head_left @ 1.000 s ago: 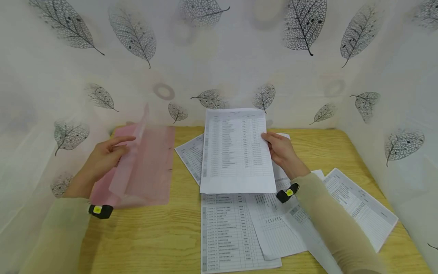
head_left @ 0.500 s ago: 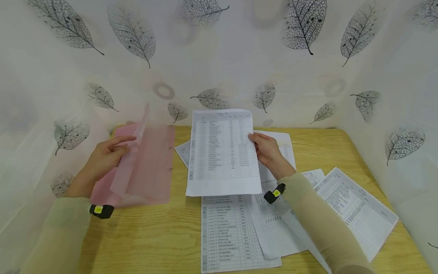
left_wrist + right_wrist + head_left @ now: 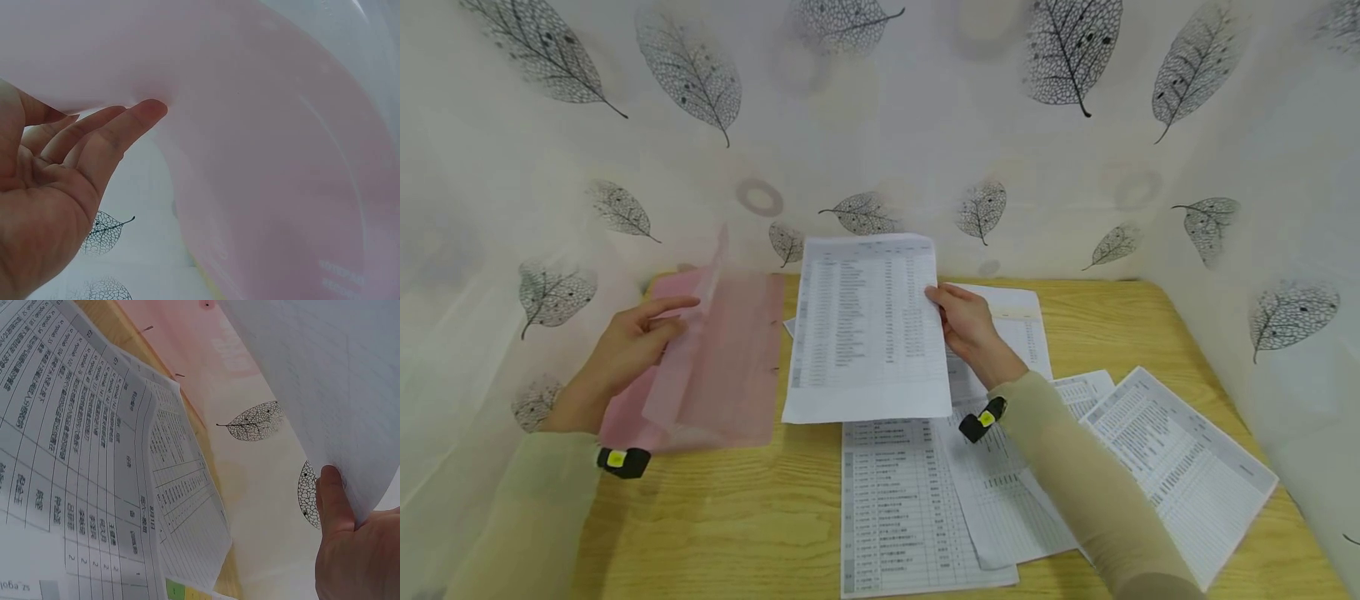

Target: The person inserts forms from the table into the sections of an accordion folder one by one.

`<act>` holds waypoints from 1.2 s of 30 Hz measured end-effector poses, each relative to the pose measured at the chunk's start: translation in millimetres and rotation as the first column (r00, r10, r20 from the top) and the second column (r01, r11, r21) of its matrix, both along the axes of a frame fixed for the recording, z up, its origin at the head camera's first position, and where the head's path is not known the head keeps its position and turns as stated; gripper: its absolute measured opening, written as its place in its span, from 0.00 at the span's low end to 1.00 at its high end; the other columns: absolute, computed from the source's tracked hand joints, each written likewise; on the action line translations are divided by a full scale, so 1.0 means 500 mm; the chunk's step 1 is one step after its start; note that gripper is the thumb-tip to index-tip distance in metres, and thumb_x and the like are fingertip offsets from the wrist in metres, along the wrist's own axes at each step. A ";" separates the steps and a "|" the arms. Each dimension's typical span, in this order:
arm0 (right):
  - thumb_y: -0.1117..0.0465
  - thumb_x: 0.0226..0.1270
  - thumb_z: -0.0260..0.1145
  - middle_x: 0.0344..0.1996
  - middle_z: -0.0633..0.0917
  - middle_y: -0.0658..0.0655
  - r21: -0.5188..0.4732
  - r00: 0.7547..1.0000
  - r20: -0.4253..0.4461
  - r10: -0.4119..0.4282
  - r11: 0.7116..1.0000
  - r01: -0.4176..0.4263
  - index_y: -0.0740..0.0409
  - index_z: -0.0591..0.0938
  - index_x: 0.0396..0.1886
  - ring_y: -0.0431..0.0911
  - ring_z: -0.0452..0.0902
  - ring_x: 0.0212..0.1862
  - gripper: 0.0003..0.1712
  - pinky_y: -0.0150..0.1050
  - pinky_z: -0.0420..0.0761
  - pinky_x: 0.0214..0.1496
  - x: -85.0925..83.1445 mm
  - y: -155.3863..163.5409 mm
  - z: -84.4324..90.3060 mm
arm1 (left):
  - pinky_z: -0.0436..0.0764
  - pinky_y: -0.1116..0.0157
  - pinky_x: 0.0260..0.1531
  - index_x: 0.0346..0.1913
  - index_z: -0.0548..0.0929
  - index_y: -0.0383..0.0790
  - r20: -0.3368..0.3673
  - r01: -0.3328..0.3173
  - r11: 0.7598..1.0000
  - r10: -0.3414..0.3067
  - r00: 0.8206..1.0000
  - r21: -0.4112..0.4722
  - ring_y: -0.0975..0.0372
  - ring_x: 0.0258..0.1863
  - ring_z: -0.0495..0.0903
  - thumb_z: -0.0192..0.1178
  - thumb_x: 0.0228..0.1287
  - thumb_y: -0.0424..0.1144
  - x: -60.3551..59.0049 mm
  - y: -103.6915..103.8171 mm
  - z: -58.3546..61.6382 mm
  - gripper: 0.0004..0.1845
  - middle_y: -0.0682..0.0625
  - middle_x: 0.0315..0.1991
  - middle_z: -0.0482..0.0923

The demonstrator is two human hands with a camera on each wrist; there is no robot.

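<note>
My left hand (image 3: pixel 632 346) touches the raised, see-through cover (image 3: pixel 688 358) of a pink plastic folder (image 3: pixel 741 367), its fingers nearly straight. In the left wrist view, the left hand (image 3: pixel 69 162) has its fingertips against the pink film (image 3: pixel 250 144), which bends around them. To the right, my right hand (image 3: pixel 966 325) pinches the side edge of a printed sheet (image 3: pixel 868 325), thumb in front, and holds it above the table. The right wrist view shows the right hand (image 3: pixel 359 544) at the edge of that sheet (image 3: pixel 337 381); the other fingers are mostly out of sight.
Several printed sheets lie overlapping on the wooden table (image 3: pixel 722 525): a long list (image 3: pixel 895 508) in the middle, another sheet (image 3: pixel 1011 508) beside it, and one (image 3: pixel 1180 467) at the right. Behind the table hangs a white curtain (image 3: pixel 910 100) with leaf prints.
My right hand has carried the printed sheet leftward, closer to the pink folder, uncovering more of the papers on the right. The left hand and folder cover have hardly moved.
</note>
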State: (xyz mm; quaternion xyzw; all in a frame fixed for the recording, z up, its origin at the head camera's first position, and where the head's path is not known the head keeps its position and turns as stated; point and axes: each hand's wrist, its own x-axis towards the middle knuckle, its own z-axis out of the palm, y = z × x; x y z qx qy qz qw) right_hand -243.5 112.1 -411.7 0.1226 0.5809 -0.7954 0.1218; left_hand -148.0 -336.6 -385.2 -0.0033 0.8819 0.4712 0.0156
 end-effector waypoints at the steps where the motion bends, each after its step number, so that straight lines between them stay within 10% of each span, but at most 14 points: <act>1: 0.66 0.79 0.61 0.33 0.87 0.47 -0.004 1.000 -0.002 -0.002 1.000 0.002 0.72 0.72 0.74 0.37 0.85 0.33 0.28 0.29 0.84 0.36 -0.001 -0.005 0.000 | 0.68 0.65 0.19 0.73 0.76 0.42 0.000 -0.001 1.000 0.001 1.000 0.001 0.67 0.17 0.63 0.55 0.81 0.41 0.001 0.001 0.001 0.23 0.62 0.15 0.60; 36: 0.72 0.74 0.63 0.30 0.85 0.49 -0.112 1.000 0.025 -0.011 0.994 0.014 0.72 0.78 0.68 0.37 0.83 0.28 0.24 0.29 0.81 0.30 -0.004 -0.180 0.003 | 0.71 0.68 0.22 0.74 0.75 0.39 0.021 -0.008 1.000 0.008 1.000 -0.017 0.67 0.18 0.64 0.53 0.81 0.40 -0.001 0.011 0.010 0.24 0.61 0.15 0.60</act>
